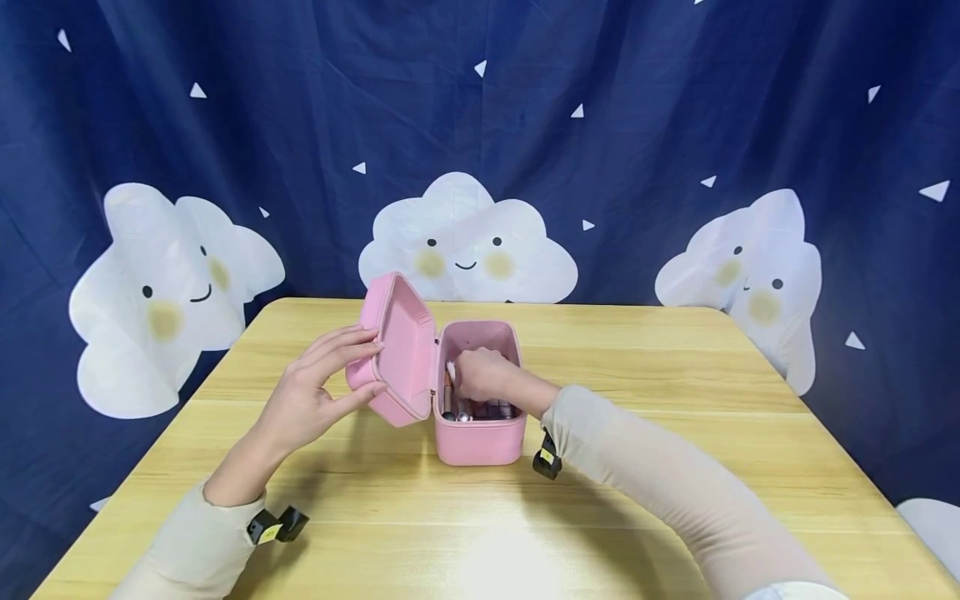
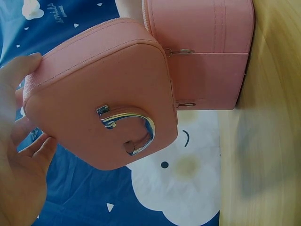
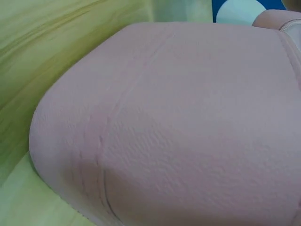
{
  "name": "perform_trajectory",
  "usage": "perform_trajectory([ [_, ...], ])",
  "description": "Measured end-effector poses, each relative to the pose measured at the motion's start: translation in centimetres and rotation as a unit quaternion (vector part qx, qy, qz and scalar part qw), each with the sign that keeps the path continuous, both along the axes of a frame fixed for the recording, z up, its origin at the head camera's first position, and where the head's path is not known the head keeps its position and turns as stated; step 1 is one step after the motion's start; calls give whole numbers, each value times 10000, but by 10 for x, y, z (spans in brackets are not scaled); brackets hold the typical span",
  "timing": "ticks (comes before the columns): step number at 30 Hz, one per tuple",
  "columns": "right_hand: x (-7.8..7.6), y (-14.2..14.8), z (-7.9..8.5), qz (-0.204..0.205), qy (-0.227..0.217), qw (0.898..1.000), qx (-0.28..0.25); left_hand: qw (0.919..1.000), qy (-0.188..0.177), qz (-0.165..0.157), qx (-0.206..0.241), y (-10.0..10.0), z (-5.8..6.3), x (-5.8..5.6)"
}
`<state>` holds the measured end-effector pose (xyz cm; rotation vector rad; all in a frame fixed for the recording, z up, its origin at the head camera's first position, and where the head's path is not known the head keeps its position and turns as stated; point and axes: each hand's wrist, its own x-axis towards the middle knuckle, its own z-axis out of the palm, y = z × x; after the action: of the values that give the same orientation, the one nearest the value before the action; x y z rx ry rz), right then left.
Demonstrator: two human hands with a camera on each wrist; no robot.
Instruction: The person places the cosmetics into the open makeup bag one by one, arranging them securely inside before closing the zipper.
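Observation:
A pink cosmetic case [image 1: 480, 443] stands on the table with its lid [image 1: 408, 346] swung out to the left. My left hand [image 1: 318, 375] holds that lid by its outer edge, thumb on one side and fingers on the other. A metal-ended carry handle [image 2: 148, 129] shows on the lid's outer face in the left wrist view. My right hand [image 1: 483, 372] reaches down inside the case, its fingertips hidden, and I cannot tell what they hold. Beside it lie several makeup items, among them slim tubes [image 1: 448, 396]. The case's outer wall [image 3: 188, 108] fills the right wrist view.
The case sits on a light wooden table [image 1: 645, 367]. Behind the table hangs a dark blue curtain [image 1: 622, 150] with smiling white clouds. Small metal hinges [image 2: 186, 52] join lid and case.

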<state>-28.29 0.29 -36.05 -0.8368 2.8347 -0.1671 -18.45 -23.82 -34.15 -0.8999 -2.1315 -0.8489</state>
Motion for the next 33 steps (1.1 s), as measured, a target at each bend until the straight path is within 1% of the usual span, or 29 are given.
perform_trajectory([
  [6, 0, 1, 0, 213, -181, 9996, -40, 10000, -1, 12, -20, 0, 0, 0],
  [10, 1, 5, 4, 371, -157, 9992, -66, 10000, 25, 8, -12, 0, 0, 0],
  [16, 6, 13, 15, 581, 136, 9977, -323, 10000, 59, -3, -12, 0, 0, 0],
  [21, 8, 22, 25, 614, 480, 9949, -644, 10000, -25, 53, -52, 1, 1, 1],
  [25, 10, 33, 31, 743, 685, 9893, -1050, 9999, -69, 72, -63, 1, 1, 2],
  [29, 14, 47, 36, 924, 916, 9810, -1440, 10000, -7, 79, -54, 1, 0, 1],
  [33, 17, 61, 37, 1112, 1147, 9713, -1764, 9999, 9, 107, -61, 2, 0, 1],
])
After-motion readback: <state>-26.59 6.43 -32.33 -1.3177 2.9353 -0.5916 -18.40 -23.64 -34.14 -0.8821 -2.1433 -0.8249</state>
